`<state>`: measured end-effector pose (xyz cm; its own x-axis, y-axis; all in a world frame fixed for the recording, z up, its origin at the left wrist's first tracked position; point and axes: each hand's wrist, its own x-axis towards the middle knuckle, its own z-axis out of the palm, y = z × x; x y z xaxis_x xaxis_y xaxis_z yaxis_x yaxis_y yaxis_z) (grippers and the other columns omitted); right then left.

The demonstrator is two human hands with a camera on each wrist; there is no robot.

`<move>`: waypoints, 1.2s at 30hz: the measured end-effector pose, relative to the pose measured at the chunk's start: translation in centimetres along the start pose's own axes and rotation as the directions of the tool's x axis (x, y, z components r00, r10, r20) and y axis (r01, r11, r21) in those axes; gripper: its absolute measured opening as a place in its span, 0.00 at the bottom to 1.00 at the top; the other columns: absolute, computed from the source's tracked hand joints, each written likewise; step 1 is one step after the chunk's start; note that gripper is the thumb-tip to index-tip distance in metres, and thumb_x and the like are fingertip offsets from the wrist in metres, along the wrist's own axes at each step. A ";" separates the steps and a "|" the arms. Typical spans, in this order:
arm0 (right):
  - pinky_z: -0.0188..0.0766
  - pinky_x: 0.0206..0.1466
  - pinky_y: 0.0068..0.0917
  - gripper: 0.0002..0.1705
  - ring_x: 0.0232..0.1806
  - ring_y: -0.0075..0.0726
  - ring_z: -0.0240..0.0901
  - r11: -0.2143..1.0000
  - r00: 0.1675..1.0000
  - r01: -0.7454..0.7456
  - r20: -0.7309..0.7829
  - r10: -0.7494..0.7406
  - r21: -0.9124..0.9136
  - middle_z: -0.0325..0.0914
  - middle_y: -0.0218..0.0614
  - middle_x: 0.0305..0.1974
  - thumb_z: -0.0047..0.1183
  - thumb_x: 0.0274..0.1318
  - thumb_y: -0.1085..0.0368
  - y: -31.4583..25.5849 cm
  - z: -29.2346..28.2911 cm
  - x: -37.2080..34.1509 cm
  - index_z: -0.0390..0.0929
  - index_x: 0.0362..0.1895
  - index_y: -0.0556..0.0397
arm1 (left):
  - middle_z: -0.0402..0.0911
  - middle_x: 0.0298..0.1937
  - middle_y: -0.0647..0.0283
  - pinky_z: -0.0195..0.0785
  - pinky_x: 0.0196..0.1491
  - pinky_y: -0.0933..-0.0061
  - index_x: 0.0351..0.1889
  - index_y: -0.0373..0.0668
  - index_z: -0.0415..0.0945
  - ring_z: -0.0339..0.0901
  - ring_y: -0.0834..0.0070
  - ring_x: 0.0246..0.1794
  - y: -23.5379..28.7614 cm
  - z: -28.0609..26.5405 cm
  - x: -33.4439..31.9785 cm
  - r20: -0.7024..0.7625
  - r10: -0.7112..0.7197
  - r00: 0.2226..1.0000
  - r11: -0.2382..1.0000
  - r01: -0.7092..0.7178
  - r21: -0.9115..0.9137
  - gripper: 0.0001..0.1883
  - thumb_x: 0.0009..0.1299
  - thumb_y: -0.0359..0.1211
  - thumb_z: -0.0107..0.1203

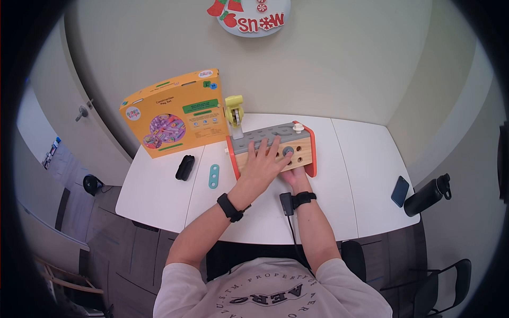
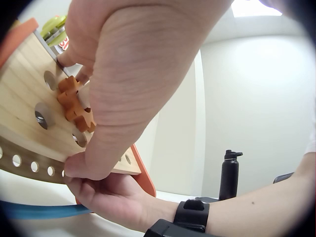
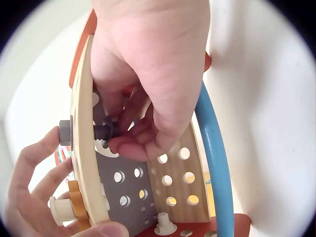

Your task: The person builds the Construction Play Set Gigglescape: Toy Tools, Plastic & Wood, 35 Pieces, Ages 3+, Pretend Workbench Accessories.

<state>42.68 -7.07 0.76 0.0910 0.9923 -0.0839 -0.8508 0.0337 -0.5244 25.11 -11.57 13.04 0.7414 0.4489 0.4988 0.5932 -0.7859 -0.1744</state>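
The wooden toy toolbox [image 1: 305, 144] stands on the table with a grey perforated top. Spread across its top edge and front panel is my left hand [image 1: 258, 172], one digit touching the grey bolt head [image 3: 64, 133] outside the panel. From below, my right hand [image 1: 295, 177] reaches inside the box. The right wrist view shows the right fingers [image 3: 129, 146] pinching a dark grey nut [image 3: 110, 129] on the bolt's threaded end, partly hidden by them. An orange gear-like piece [image 2: 74, 104] with a white bolt [image 3: 61, 210] lies against the front panel beside the left hand.
A yellow box [image 1: 201, 124] and a lime-green tool piece [image 1: 234, 111] stand behind. Left of the toolbox lie a black case [image 1: 185, 167] and a teal strip [image 1: 213, 176]. A phone [image 1: 400, 191] and black bottle [image 1: 427, 195] are at the right. A blue bar [image 3: 215, 148] runs beside the right hand.
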 end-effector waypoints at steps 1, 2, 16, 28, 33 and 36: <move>0.74 0.72 0.50 0.28 0.70 0.48 0.72 1.000 1.000 0.001 0.000 -0.001 -0.003 0.71 0.41 0.71 0.43 0.80 0.48 -0.1 0.2 -0.2 0.64 0.75 0.45 | 0.62 0.78 0.43 0.56 0.71 0.30 0.71 0.55 0.73 0.64 0.43 0.74 0.0 0.0 0.0 0.002 0.000 1.000 1.000 0.000 -0.001 0.37 0.63 0.18 0.59; 0.74 0.72 0.50 0.28 0.70 0.48 0.71 1.000 1.000 0.003 0.000 -0.003 -0.005 0.70 0.41 0.71 0.42 0.80 0.48 -0.1 0.4 -0.4 0.64 0.75 0.45 | 0.62 0.78 0.43 0.56 0.71 0.30 0.71 0.55 0.73 0.64 0.43 0.74 0.0 0.0 0.0 0.002 0.000 1.000 1.000 0.000 0.001 0.37 0.63 0.18 0.59; 0.72 0.73 0.52 0.28 0.71 0.49 0.70 1.000 1.000 0.014 0.002 -0.014 0.005 0.70 0.42 0.72 0.42 0.80 0.48 -0.4 0.6 -0.3 0.64 0.75 0.45 | 0.62 0.78 0.43 0.57 0.70 0.32 0.71 0.56 0.73 0.64 0.43 0.73 0.0 -0.3 0.0 0.004 0.005 1.000 1.000 -0.005 0.013 0.36 0.64 0.18 0.57; 0.73 0.73 0.51 0.28 0.70 0.48 0.71 1.000 0.999 -0.022 0.024 0.022 -0.001 0.71 0.41 0.71 0.42 0.80 0.48 -0.3 0.2 -0.3 0.65 0.75 0.45 | 0.62 0.78 0.43 0.57 0.70 0.31 0.71 0.56 0.74 0.65 0.43 0.73 0.1 -0.1 -0.1 -0.013 0.012 1.000 0.999 -0.012 0.042 0.34 0.66 0.20 0.57; 0.72 0.73 0.51 0.28 0.70 0.48 0.71 1.000 1.000 -0.019 0.011 0.019 -0.011 0.70 0.41 0.72 0.42 0.80 0.49 -0.6 0.1 -0.4 0.64 0.75 0.46 | 0.62 0.78 0.43 0.57 0.70 0.31 0.71 0.56 0.74 0.65 0.43 0.74 0.2 0.0 -0.1 -0.014 0.005 1.000 0.999 -0.005 0.035 0.34 0.66 0.20 0.57; 0.72 0.74 0.51 0.28 0.71 0.48 0.71 0.999 1.000 -0.001 -0.016 0.001 0.032 0.70 0.42 0.72 0.42 0.80 0.50 -0.4 -0.4 0.1 0.64 0.75 0.46 | 0.62 0.78 0.43 0.57 0.70 0.31 0.71 0.57 0.74 0.65 0.43 0.73 0.3 -0.2 0.0 -0.011 0.002 1.000 0.999 -0.002 0.036 0.34 0.66 0.20 0.57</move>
<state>43.22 -7.01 0.57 0.0982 0.9903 -0.0979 -0.8669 0.0369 -0.4970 25.19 -11.86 13.10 0.7392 0.4427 0.5075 0.6029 -0.7708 -0.2058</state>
